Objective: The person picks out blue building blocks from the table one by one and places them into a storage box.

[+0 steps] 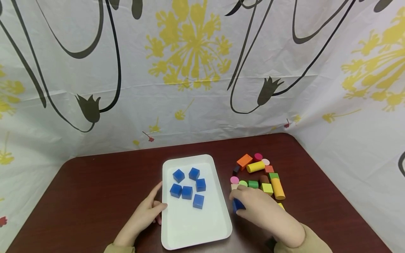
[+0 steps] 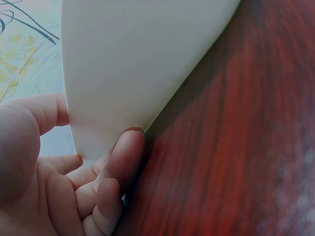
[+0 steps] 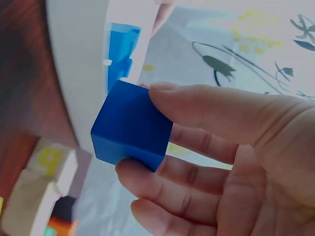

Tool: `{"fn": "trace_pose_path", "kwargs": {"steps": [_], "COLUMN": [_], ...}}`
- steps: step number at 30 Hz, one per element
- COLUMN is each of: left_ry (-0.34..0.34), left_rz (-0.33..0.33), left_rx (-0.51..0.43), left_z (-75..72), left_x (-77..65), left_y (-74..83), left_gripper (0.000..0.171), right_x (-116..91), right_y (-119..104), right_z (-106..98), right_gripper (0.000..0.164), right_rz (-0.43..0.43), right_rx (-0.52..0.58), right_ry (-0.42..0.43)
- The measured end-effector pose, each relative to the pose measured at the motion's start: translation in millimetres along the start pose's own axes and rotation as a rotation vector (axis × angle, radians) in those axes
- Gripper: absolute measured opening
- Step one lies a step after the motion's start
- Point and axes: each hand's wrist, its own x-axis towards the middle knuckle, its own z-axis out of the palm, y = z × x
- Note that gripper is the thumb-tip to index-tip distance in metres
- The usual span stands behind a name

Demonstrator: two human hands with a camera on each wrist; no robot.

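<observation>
My right hand (image 1: 259,208) pinches a blue cube (image 3: 129,120) between thumb and fingers, just right of a shallow white tray (image 1: 197,230). Several more blue cubes (image 1: 187,192) lie spread in the far half of the tray. At the tray's left side my left hand (image 1: 146,212) holds the rim. In the left wrist view its fingertips (image 2: 129,155) press against the tray's outer wall (image 2: 133,59), low down beside the table top.
A cluster of coloured blocks lies right of the tray, including a yellow cylinder (image 1: 255,167), an orange block (image 1: 244,161) and a yellow-green cube (image 1: 267,189). The dark red-brown table (image 1: 104,186) meets a patterned white cloth (image 1: 126,88) behind it.
</observation>
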Motion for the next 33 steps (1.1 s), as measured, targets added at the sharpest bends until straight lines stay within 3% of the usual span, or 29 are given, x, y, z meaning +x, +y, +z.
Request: {"fn": "trace_pose_path", "kwargs": {"steps": [21,33], "left_ry": [0.003,0.003], "left_rz": [0.011,0.008], "left_rx": [0.005,0.001], "left_z": [0.2,0.2], "left_x": [0.8,-0.4], "left_y": [-0.9,0.4], "left_gripper": [0.071,0.071], "right_x": [19.9,37.0], "right_y": [-51.7,-83.4], "right_z": [-29.3,-36.1], "right_gripper": [0.030,0.028], "right_rz": [-0.109,-0.235], "right_rx": [0.017,0.001], "right_ry": [-0.007,-0.016]}}
